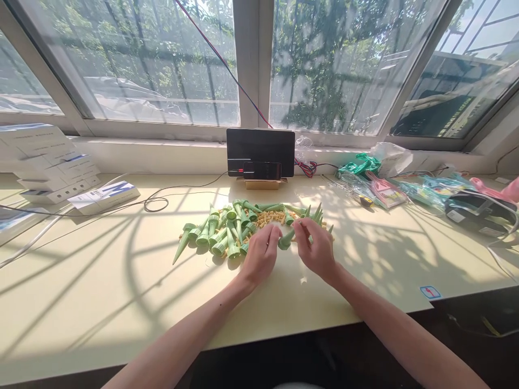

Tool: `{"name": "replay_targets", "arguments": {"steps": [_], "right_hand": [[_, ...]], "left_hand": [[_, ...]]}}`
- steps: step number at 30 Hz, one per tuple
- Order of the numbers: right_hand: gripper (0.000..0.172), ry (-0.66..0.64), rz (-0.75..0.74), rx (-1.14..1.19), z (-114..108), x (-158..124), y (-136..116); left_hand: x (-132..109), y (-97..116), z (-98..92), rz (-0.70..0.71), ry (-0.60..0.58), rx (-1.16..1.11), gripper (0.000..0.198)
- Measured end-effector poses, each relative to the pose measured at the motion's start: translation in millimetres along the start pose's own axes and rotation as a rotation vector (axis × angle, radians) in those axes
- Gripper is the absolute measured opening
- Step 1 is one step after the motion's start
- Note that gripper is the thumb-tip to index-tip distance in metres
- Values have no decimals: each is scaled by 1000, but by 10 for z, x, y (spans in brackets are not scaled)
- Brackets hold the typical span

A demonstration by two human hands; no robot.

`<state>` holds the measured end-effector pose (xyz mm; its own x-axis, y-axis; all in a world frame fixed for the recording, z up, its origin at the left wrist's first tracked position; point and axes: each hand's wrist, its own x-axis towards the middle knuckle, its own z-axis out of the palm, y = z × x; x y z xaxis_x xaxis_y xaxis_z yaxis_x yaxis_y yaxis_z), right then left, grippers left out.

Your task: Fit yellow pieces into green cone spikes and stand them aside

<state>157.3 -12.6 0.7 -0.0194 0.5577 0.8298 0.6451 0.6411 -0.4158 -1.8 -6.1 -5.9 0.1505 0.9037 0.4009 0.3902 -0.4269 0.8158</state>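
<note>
Between my two hands is a green cone-shaped spike, its wide end low and its narrow end reaching toward my right fingers. My right hand is closed in a pinch around that narrow end. Beside the wide end, my left hand has its thumb and fingers pressed together; whatever they hold is hidden. More green spikes of the same kind lie and stand in a heap to the left and behind my hands. Small tan pegs are piled among them, partly covered by spikes and hands.
A dark tablet with a phone before it stands at the back. White boxes are stacked at left, with cables nearby. Plastic bags and a black device lie right. The table's front edge is close to me.
</note>
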Motion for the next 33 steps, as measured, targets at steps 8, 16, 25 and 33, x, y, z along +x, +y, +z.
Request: {"name": "replay_targets", "arguments": {"steps": [8,16,25,33], "right_hand": [[31,136,50,-140,-320,597,148],[39,-11,81,-244,-432,1007,496],[31,-161,64,-267,-451,1031,590],[31,-302,112,-292,-408,950,627]], "left_hand": [[-24,14,14,4,-23,-15,31],[-23,-20,21,27,-50,-33,31],[-31,-18,26,32,-63,-21,32],[-36,-24,24,33,-67,-4,33]]}}
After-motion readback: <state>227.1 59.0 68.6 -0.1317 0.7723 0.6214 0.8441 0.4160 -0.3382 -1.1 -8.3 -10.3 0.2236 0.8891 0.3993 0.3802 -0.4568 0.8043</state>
